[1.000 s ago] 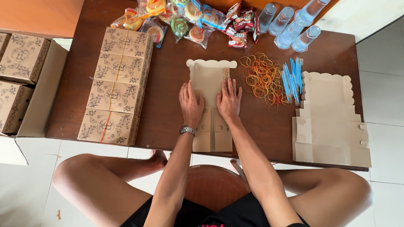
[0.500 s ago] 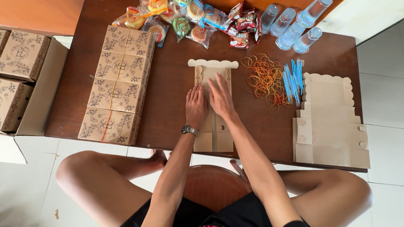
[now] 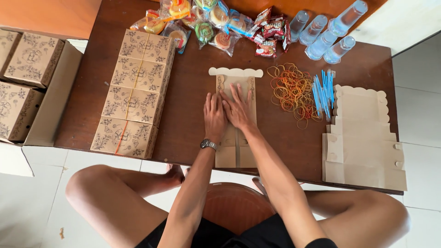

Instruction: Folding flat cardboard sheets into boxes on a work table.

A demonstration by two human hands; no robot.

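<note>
Even, soft daylight; scene bright, no harsh shadows. Faint sheen on dark counter (image 3: 193,92) surface, strongest toward far side. Plastic water bottles (image 3: 328,32) far right show small highlights. White floor tiles (image 3: 27,206) near left bright, not blown out. Focus sharp throughout; no motion blur on hands. Slight wide-angle stretch toward frame edges.

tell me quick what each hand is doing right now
Left hand: open, palm flat on the folded cardboard box blank.
Right hand: open, fingers spread, flat on the same blank.
</note>
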